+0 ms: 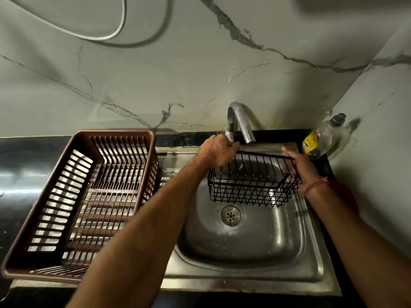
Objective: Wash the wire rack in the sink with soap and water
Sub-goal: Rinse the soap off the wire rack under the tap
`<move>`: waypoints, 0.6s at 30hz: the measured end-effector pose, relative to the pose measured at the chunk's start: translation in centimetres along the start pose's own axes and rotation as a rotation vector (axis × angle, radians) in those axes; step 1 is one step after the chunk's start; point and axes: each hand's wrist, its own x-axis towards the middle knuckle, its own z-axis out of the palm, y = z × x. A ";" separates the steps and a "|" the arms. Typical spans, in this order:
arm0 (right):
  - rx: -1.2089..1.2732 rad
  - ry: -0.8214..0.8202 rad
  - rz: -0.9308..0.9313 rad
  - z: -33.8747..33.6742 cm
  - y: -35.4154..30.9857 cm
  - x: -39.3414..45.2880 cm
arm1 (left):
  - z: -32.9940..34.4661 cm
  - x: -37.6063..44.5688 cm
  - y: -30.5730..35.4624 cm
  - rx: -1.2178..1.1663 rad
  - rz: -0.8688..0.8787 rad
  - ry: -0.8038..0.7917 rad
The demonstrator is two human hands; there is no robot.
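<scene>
A black wire rack hangs above the back half of the steel sink, tilted toward me. My left hand grips its rear left rim, right by the base of the curved metal tap. My right hand holds the rack's right end with the fingers wrapped on the wires. The spout ends just over the rack's back edge; I see no water running. A clear soap bottle with a yellow label and dark cap leans in the corner to the right of the tap.
A brown plastic dish basket stands empty on the dark counter left of the sink. The round drain lies below the rack. Marble-patterned walls close the back and right side; a grey cable loops on the back wall.
</scene>
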 end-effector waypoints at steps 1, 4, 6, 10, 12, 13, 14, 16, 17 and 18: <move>-0.037 -0.017 -0.021 0.3 -0.1 -0.2 | 0.3 0.1 -0.3 -0.033 -0.040 0.009; -0.347 -0.050 -0.250 1.4 -1.3 -1.0 | 1.2 0.0 -0.6 -0.048 -0.122 0.055; -0.662 -0.080 -0.512 2.5 -1.7 -1.5 | 1.4 0.1 0.3 0.030 -0.096 0.079; -0.908 -0.072 -0.738 6.2 -1.9 -2.9 | 2.4 0.0 3.3 0.108 -0.010 0.182; -0.921 0.075 -0.849 7.3 -1.6 -3.6 | 2.8 0.0 3.0 -0.003 -0.012 0.187; -0.930 0.127 -0.907 7.4 -1.3 -4.2 | 2.9 0.0 2.3 -0.136 -0.056 0.146; -0.932 0.163 -0.968 7.2 -0.8 -4.7 | 2.8 -0.1 1.7 -0.318 -0.115 0.089; -0.896 0.225 -1.056 6.9 0.6 -5.6 | 2.6 0.1 -0.1 -0.664 -0.270 -0.036; -0.870 0.255 -1.089 6.9 1.0 -6.2 | 2.7 0.1 -0.7 -0.701 -0.330 -0.078; -0.840 0.289 -1.126 7.0 1.5 -6.7 | 2.9 0.0 -1.3 -0.692 -0.379 -0.104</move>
